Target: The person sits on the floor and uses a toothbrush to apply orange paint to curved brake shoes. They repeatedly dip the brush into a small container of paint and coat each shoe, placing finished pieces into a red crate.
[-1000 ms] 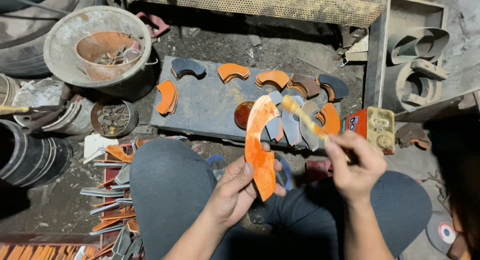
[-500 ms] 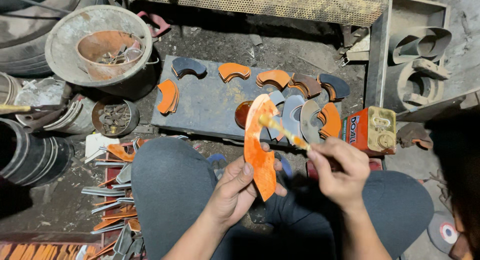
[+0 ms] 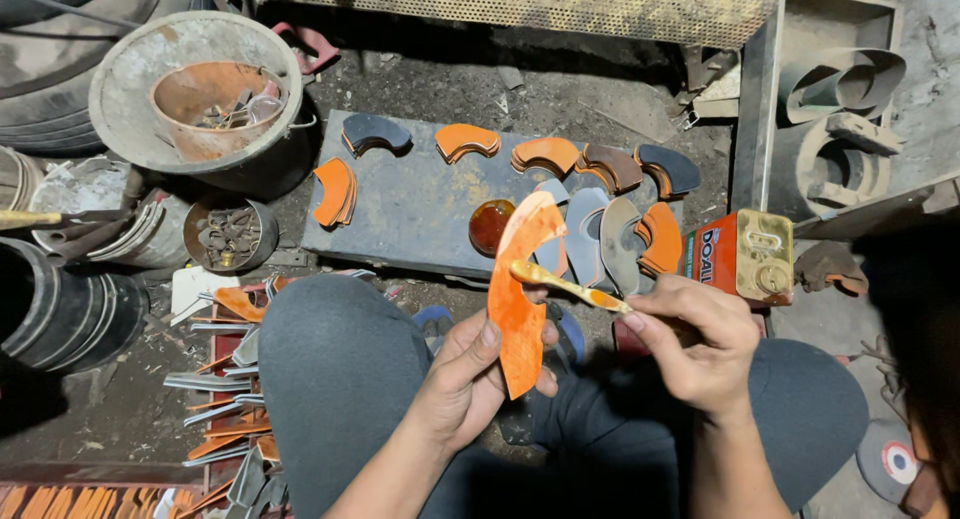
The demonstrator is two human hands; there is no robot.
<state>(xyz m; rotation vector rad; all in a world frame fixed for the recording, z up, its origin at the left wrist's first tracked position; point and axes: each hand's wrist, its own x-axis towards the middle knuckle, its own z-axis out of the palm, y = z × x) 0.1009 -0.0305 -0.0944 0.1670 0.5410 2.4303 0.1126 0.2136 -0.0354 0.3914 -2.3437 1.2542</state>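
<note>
over lap | right hand (image 3: pixel 700 344) fingers grip brush (image 3: pixel 568 285), now lower | left hand (image 3: pixel 470 374) clasps orange piece (image 3: pixel 520 299)

The desk (image 3: pixel 420 214) is lying just beyond the knees (image 3: pixel 340 349), and its middle is showing a bare patch between the curved orange piece (image 3: pixel 335 191) on the left and the amber lid (image 3: pixel 492 224) on the right. Curved pieces (image 3: pixel 545 154) are lining the far edge, and a crowded stack (image 3: pixel 610 239) is filling the right end. A red can (image 3: pixel 740 254) is standing just beside that end. To the left, a bucket (image 3: pixel 190 99) and a small tin (image 3: pixel 230 234) are blocking the floor; metal strips (image 3: pixel 220 389) are cluttering the ground by the left knee.
</note>
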